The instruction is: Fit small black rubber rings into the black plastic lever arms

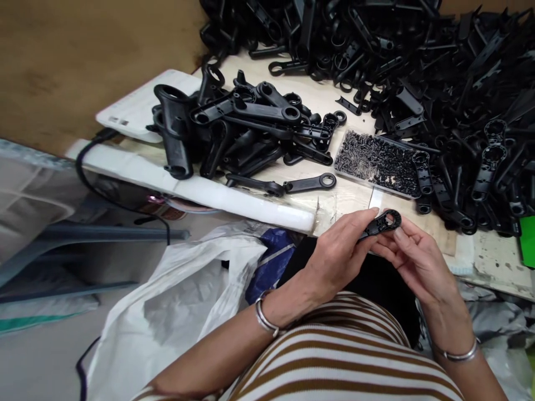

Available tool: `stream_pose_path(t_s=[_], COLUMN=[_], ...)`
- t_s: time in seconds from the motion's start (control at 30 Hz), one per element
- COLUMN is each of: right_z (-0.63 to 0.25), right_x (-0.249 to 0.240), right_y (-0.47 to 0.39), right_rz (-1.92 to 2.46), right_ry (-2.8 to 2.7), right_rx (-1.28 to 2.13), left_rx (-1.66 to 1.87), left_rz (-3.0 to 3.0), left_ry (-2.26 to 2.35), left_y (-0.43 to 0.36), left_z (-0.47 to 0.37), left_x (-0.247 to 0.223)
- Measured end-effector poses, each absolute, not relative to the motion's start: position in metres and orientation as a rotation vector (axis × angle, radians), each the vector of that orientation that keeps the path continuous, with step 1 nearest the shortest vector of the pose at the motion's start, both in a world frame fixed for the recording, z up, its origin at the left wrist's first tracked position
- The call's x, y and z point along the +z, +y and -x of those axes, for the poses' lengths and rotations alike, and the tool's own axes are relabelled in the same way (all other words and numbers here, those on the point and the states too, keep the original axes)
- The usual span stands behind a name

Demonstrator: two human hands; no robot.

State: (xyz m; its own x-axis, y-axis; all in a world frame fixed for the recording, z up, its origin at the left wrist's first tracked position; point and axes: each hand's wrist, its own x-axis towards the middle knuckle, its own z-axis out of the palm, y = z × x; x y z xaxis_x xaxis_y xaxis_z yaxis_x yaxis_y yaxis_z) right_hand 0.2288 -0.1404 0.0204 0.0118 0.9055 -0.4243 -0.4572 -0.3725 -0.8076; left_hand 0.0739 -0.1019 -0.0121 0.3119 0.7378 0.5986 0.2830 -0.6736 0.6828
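Observation:
Between my hands, just off the table's front edge, is a black plastic arm with a ring-shaped end (379,224). My left hand (340,250) is closed around its narrow end, which the fingers hide. At the ring end, the fingers and thumb of my right hand (418,259) are closed on the rim. A shallow clear box (376,164) beyond my hands is full of tiny dark pieces. More black plastic arms (267,108) lie heaped to the left of that box. One similar arm (311,182) lies near the table's front edge.
A large pile of black plastic parts (460,72) covers the back and right of the table (334,203). A white device (137,108) with a black cable (90,181) stands at the left. Below hang a white foam strip (209,189) and a white sack (175,301).

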Motion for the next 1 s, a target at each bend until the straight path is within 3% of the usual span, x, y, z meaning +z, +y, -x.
stream_pose_path(t_s=[0.5, 0.8, 1.0], right_z=[-0.217, -0.217, -0.237], right_x=[0.019, 0.014, 0.024], right_y=[-0.134, -0.136, -0.138], right_rz=[1.403, 1.280, 1.466], right_ry=[-0.497, -0.503, -0.853], right_rx=[1.328, 1.418, 1.393], left_rx=[1.375, 1.370, 1.245], left_rz=[-2.164, -2.053, -2.163], left_ry=[0.885, 0.923, 0.731], left_y=[-0.109, -0.107, -0.102], left_z=[-0.079, -0.081, -0.065], left_x=[-0.009, -0.013, -0.004])
